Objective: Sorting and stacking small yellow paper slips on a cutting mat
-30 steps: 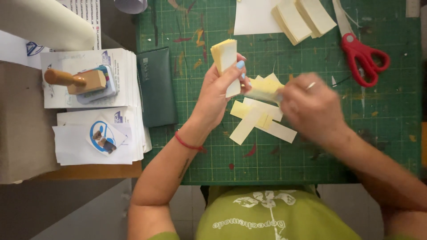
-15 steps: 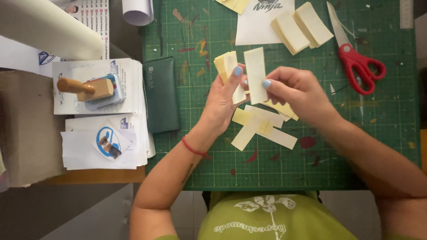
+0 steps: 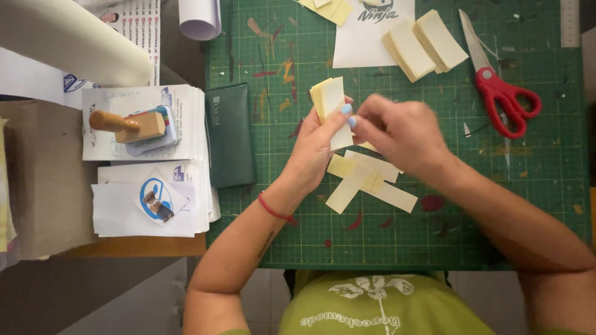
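Strips [image 3: 366,180] of pale yellow paper, four or so, lie crossed and overlapping on the green cutting mat [image 3: 447,229], nearest the person and just under the hands.

Left hand [image 3: 316,146]: fingers closed on one small stack [image 3: 329,102] of yellow slips, held upright above the mat, thumb against its near face.

Right hand [image 3: 403,133]: fingers bunched together at the stack's lower right edge, touching it; blurred, so cannot tell if a single slip is pinched.

Left of the mat: one dark green pouch [image 3: 230,133], flat, its right edge on the mat. Beyond it, two piles of printed white sheets [image 3: 149,208]; on the farther pile, one wooden-handled stamp [image 3: 127,126] resting on a small pad.

Far side of the mat: two stacks of cream slips [image 3: 425,46] leaning on each other, one white sheet [image 3: 360,46] beside them, and one pair of red-handled scissors [image 3: 500,87], blades shut, pointing away. Few loose yellow slips [image 3: 329,7] at the top edge.

Far left: one large cream roll [image 3: 68,37], one smaller white roll [image 3: 198,18].
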